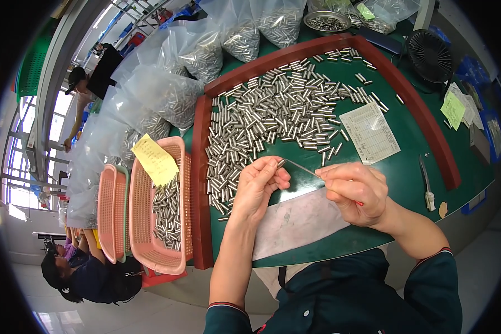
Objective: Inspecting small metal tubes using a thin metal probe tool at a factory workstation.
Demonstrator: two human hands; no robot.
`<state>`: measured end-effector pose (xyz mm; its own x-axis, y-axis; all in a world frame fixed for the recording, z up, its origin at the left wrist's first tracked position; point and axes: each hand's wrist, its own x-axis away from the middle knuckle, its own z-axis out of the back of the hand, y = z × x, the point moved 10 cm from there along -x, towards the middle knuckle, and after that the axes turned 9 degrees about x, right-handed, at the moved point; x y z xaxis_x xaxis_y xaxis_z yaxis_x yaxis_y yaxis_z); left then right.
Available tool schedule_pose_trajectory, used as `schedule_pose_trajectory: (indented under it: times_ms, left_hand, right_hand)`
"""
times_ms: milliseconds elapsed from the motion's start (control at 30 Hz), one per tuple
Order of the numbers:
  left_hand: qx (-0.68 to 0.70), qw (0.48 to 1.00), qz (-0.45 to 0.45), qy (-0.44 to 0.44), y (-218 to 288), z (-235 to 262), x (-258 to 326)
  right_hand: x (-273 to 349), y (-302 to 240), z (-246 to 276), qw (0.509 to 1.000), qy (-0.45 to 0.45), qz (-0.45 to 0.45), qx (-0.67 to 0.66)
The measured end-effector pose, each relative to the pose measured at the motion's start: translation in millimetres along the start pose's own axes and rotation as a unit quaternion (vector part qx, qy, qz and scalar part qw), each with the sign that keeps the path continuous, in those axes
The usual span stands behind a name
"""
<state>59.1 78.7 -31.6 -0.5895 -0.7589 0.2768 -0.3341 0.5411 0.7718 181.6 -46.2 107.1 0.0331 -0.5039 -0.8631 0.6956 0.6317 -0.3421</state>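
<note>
Pinched between the thumb and fingers of my left hand (pixel 260 182) is a small shiny metal cylinder (pixel 281 163). My right hand (pixel 356 192) grips a thin metal rod (pixel 303 168), and a bit of red shows under its fingers. The rod's far tip reaches the end of the cylinder; whether it goes inside is too small to tell. Beyond both hands, a large heap of like metal cylinders (pixel 278 106) lies loose on the green tabletop (pixel 384 222). A stained white cloth (pixel 298 222) is spread beneath my hands.
A dark red raised border (pixel 417 119) frames the work area. To the left stand pink baskets (pixel 142 222), one part-filled with cylinders under a yellow note (pixel 156 158). Bags of cylinders (pixel 200 53) line the back. At right are a printed sheet (pixel 370 132), a small fan (pixel 428 55) and a slim tool (pixel 427 183).
</note>
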Motion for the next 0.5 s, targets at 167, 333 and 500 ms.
schedule_pose_trajectory:
  times_ms: [167, 333, 500]
  left_hand:
    - [-0.005, 1.0, 0.005, -0.003, -1, 0, 0]
    - [-0.012, 1.0, 0.003, 0.003, -2, -2, 1]
    - [-0.029, 0.999, -0.008, 0.021, 1, 3, 1]
  right_hand:
    - [0, 1, 0, 1.0, 0.027, 0.004, -0.007]
    - [0, 0, -3, 1.0, 0.016, 0.004, 0.002]
    - [-1, -15, -11, 0.996, -0.028, 0.081, 0.014]
